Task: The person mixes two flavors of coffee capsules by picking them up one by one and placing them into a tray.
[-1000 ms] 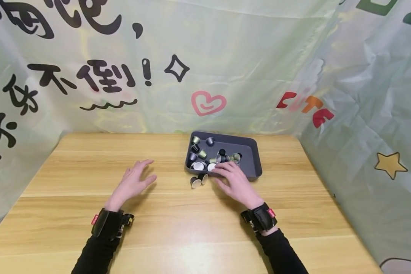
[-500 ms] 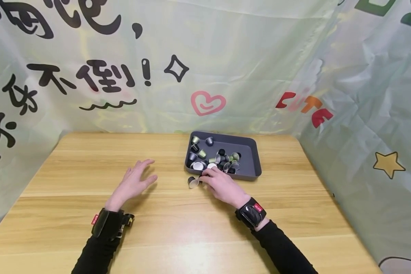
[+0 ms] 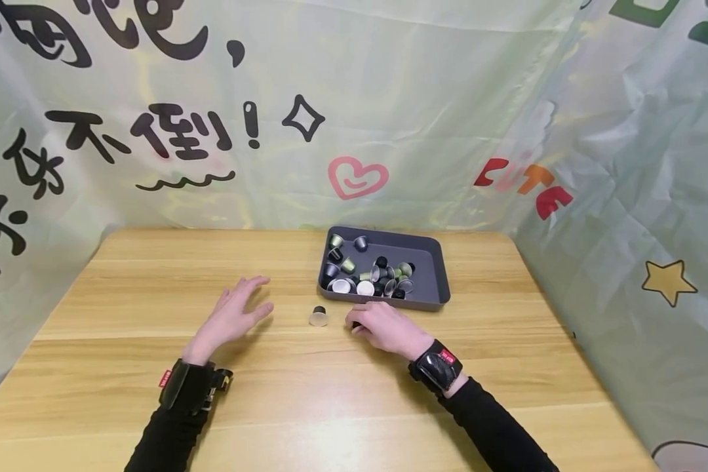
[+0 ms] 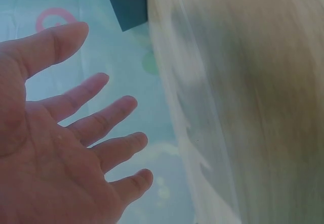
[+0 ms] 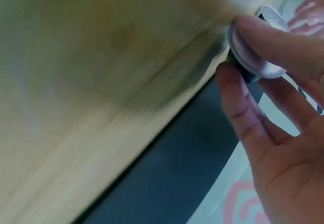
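Observation:
My right hand is low over the table in front of the tray's near edge. Its thumb and fingers pinch a dark coffee capsule by the rim, the pale foil lid facing the thumb in the right wrist view. A second dark coffee capsule lies on its side on the table, left of that hand, its pale lid toward me. My left hand hovers over the table farther left, fingers spread and holding nothing; its bare palm shows in the left wrist view.
A dark grey tray stands at the back of the wooden table. Several green, black and purple capsules lie in its left and middle parts. A printed cloth hangs behind the table and along its sides.
My right hand has come from over the tray to the table in front and taken one of two loose capsules. The other capsule has shifted left. My left hand has barely moved.

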A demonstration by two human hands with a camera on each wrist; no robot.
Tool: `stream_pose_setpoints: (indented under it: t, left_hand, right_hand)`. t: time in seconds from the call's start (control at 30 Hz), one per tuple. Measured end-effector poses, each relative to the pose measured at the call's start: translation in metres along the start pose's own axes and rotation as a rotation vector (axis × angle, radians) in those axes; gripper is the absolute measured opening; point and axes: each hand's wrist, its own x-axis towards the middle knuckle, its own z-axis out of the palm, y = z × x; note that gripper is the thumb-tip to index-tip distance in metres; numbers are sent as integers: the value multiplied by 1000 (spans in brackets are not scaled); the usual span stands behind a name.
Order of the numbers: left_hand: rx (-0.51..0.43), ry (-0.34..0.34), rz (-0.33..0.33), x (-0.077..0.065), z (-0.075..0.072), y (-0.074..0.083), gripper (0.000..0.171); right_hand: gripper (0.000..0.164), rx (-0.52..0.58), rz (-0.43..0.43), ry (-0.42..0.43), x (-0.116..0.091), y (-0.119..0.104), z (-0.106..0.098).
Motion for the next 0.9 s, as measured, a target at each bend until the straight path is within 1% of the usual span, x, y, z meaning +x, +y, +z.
stream_pose_setpoints:
  t: [0.1,0.2,0.3,0.37,0.4,0.47,0.57,0.7,0.8,0.9]
  left_hand:
    - [5,-4,6,0,1,1,61]
    - [16,-7,24,-1,4,3,60]
    - [38,-17,57,0,8,6,60]
    - [49,-27,88,1,12,9,59]
    - [54,-31,106,1,14,10,59]
    - [51,-42,135,2,18,13,58]
    - [49,-63,177,2,23,18,57]
    - [52,-92,233,1,28,25,55]
    - [44,-117,264,1,31,30,55]
    - [35,-139,273,0,34,33,54]
  right_hand:
    - [14,53,-8,72,-3,3,-6]
    - [15,71,1,190,-8,9,-14]
    - [17,74,47,315,-15,20,-24]
    - [16,76,97,384,-21,30,-29]
    - [15,75,127,411,-25,35,-31]
    - [13,74,192,439,-31,46,-34]
    - [12,77,306,427,-41,59,-35]
    - [17,88,430,361,-51,70,-34]
    - [20,91,478,295,-53,73,-33]
    - [22,83,496,244,-54,74,-32]
